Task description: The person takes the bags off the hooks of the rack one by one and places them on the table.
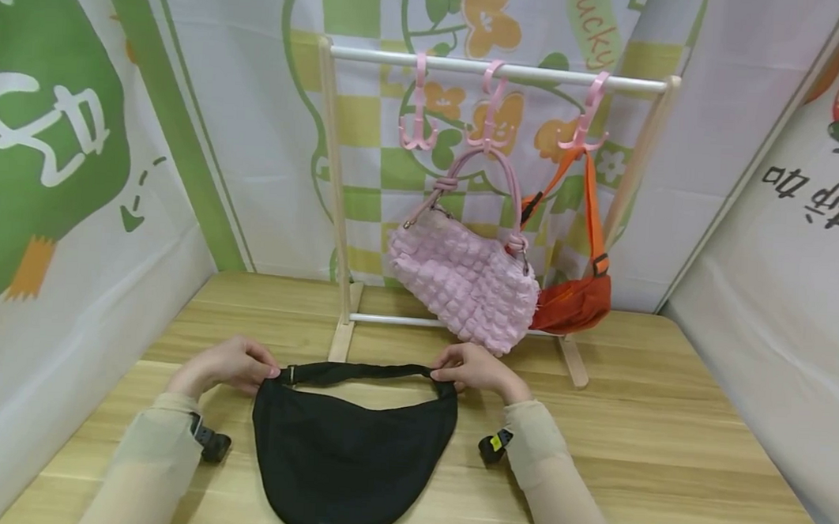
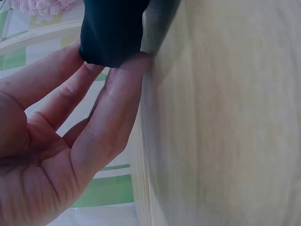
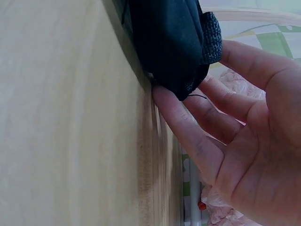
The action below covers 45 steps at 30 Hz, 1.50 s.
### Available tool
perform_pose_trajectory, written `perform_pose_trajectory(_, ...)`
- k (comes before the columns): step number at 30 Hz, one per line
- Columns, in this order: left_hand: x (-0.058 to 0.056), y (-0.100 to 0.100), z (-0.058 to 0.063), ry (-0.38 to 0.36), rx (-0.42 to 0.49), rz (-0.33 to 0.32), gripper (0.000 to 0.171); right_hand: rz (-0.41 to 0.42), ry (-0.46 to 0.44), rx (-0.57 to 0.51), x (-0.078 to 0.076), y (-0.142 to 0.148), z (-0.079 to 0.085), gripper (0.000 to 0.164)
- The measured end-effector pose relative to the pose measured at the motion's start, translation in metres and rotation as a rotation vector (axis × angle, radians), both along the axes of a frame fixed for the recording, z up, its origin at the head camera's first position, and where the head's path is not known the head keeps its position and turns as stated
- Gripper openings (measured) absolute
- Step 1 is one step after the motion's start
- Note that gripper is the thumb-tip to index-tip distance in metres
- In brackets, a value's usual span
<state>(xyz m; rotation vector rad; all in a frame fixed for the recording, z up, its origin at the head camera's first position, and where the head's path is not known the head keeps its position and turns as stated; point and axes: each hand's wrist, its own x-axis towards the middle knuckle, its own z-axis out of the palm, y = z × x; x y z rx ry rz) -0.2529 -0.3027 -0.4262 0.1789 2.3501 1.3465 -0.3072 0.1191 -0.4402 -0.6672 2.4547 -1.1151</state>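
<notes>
The black bag (image 1: 348, 464) looks like matt cloth, the table (image 1: 666, 449) smooth wood.

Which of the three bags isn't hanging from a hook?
The black bag: the left hand and right hand hold it. The pink bag and red bag hang from hooks.

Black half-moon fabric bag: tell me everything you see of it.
The black half-moon fabric bag lies on the pale wood-grain table, smooth, rounded edge on the near side. Its black strap runs along the far side, a small metallic-looking slider at its left end. The left-hand grip and right-hand grip pinch its upper corners.
</notes>
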Motion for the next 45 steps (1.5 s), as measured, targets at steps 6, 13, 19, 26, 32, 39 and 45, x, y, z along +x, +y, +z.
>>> perform_pose_trajectory(6,-0.0018,0.002,0.0,-0.003,-0.008,-0.005,0.023,-0.015,0.0,0.024,0.0013,-0.0006,0.0034,0.022)
perform_pose_trajectory(13,-0.001,0.0034,-0.0009,-0.013,-0.011,0.014,0.019,-0.025,0.003,0.026,0.0029,-0.001,0.0029,0.022)
perform_pose_trajectory(19,-0.0014,0.0034,-0.0027,-0.019,-0.003,0.026,0.015,-0.039,-0.003,0.007,0.0027,-0.0006,-0.0006,0.023)
perform_pose_trajectory(26,0.0,0.0047,-0.0022,-0.045,0.042,0.022,0.017,-0.033,-0.005,0.005,0.003,-0.0003,-0.0024,0.023)
perform_pose_trajectory(32,-0.0015,0.0036,-0.0028,-0.076,0.055,0.034,0.016,-0.026,0.009,0.024,0.0031,0.0,-0.0013,0.022)
perform_pose_trajectory(39,-0.0018,0.0037,-0.0023,-0.077,0.036,0.041,0.016,-0.019,0.018,0.027,0.0038,0.0007,-0.0014,0.021)
perform_pose_trajectory(45,-0.0018,0.0034,-0.0029,-0.07,0.013,0.041,0.017,-0.014,0.013,0.021,0.0033,0.0012,-0.002,0.021)
